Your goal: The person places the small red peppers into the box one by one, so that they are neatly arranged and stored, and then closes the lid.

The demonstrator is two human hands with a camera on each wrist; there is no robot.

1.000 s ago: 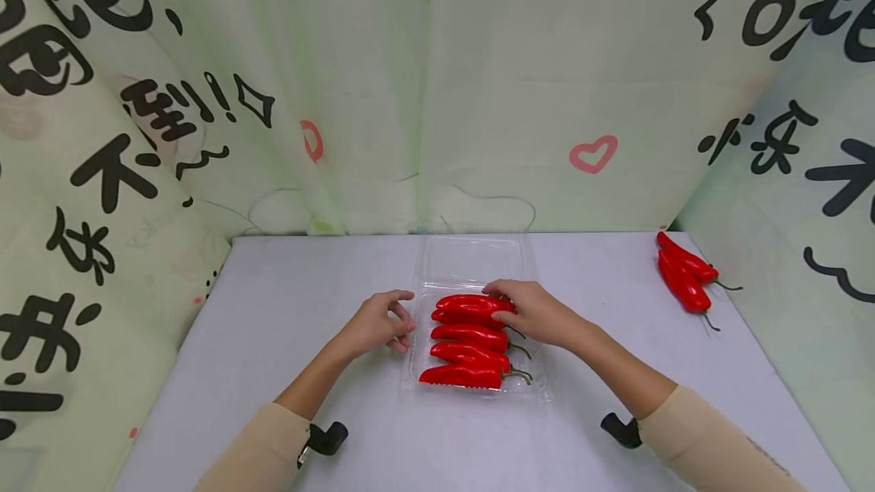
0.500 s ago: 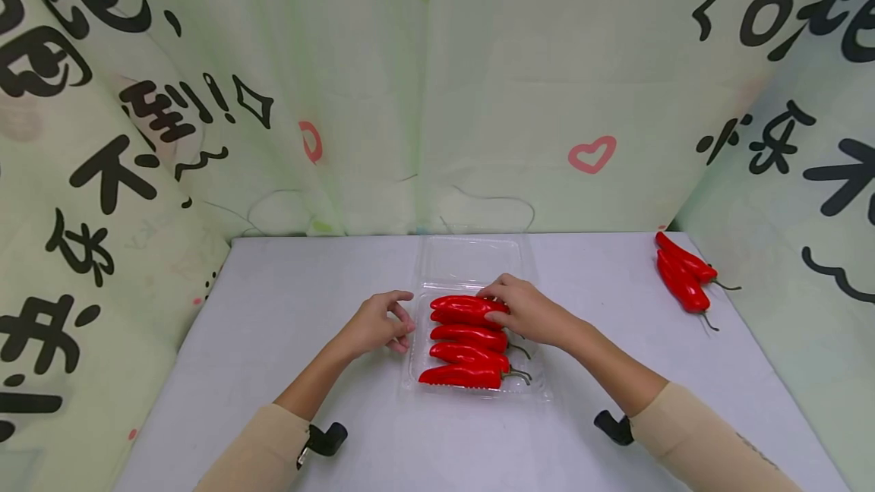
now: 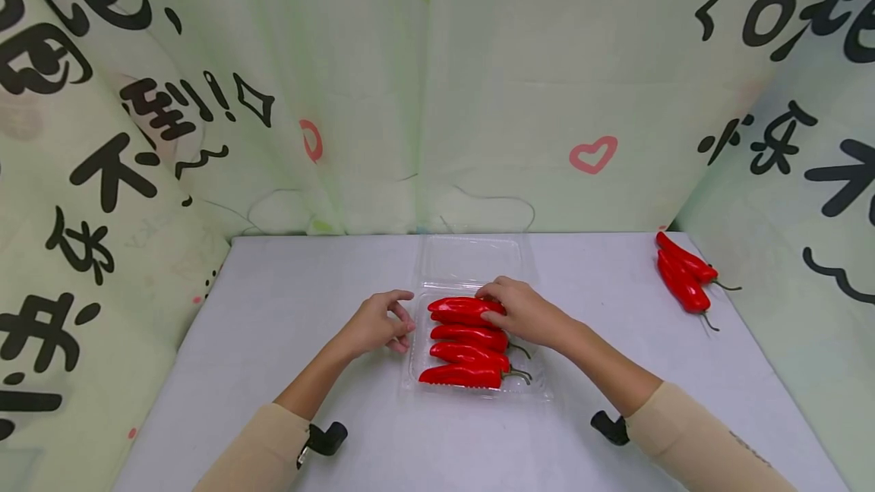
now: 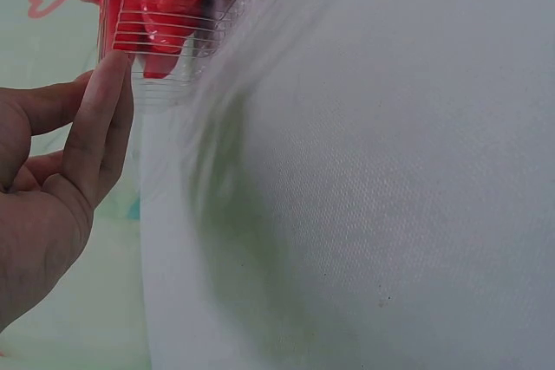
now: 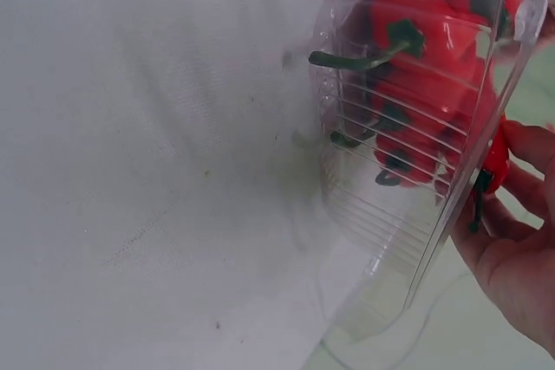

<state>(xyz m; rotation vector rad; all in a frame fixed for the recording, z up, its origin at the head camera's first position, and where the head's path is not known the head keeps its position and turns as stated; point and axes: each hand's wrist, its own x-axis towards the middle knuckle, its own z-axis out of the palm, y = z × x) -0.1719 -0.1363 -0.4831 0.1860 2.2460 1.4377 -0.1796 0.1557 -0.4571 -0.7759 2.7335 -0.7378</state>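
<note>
My right hand pinches the stem end of a glossy red chili pepper at the far side of a clear plastic container. In the right wrist view that pepper lies between thumb and fingers at the container's rim, its green stem hanging down. More red peppers lie crosswise in the container in a row, stems to the right. At the container's left wall, my left hand has its fingers loosely bent and holds nothing. In the left wrist view its fingertips touch or nearly touch the ribbed wall.
The clear lid is folded back behind the container. Two more red peppers lie at the far right corner of the white table. Printed curtains enclose the table's back and sides.
My right hand has moved slightly left with the pepper, which now sits nearly in line above the others and a little lower. My left hand has stayed in place.
</note>
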